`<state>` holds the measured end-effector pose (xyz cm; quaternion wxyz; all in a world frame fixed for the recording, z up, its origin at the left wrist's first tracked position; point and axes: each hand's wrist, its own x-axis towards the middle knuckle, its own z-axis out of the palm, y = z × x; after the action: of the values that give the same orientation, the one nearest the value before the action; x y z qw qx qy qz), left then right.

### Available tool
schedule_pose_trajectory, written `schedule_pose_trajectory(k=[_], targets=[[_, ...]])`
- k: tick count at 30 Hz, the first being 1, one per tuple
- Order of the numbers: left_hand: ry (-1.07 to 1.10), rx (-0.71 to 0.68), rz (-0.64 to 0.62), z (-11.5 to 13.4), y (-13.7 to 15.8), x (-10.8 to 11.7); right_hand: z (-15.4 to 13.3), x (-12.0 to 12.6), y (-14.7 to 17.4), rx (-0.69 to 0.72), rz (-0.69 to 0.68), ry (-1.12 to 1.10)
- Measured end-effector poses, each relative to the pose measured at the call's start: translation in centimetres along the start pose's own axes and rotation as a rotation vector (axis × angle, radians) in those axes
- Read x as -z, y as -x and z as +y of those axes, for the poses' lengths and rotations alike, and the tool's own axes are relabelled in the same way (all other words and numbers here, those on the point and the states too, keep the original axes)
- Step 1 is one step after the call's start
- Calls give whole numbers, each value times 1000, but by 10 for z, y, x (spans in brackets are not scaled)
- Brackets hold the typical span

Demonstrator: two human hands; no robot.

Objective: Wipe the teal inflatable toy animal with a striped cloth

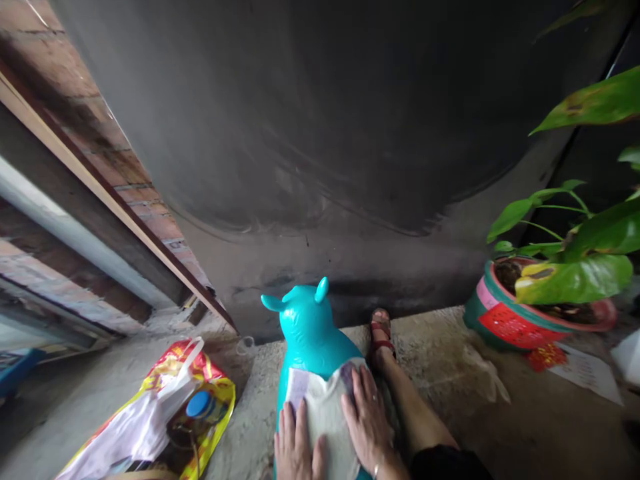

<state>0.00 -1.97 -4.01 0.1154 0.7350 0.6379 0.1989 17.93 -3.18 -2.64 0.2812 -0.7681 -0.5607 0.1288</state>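
Observation:
In front of me at the bottom of the head view stands a glossy turquoise animal-shaped toy [310,327] with two ears, its head toward the wall. A pale cloth [320,400] with purplish patches is spread over its back. My left hand [296,443] lies flat on the cloth's left side, fingers stretched out. On the right side, my right hand [367,420] rests on the cloth with its fingers extended, and a ring shows on one finger. Neither hand grips anything. The lower part of the toy is cut off by the frame.
A dark wall panel [320,167] rises ahead. At left lies a red and yellow bag [220,387] with a blue-capped bottle [200,404]. To the right stands a potted plant [520,320]. My foot in a red sandal [381,330] is beside the toy.

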Motion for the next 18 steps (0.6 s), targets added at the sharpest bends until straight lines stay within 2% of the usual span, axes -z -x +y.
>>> schedule_pose_trajectory(k=[2,5,8,10,13,18], targets=[[16,61,-23,11,-25,2,-4,2,-40,20,-75,-51],[22,111,19,27,-61,3,-9,4,-92,86,-124,-118],[21,76,69,36,-79,1,-6,1,-116,108,-101,-156],[25,56,87,36,-80,0,-2,-3,-115,99,-84,-167],[28,48,78,32,-74,2,3,-10,-96,38,-55,-153],[22,11,-6,41,-65,20,9,-16,-30,-107,-1,-104]])
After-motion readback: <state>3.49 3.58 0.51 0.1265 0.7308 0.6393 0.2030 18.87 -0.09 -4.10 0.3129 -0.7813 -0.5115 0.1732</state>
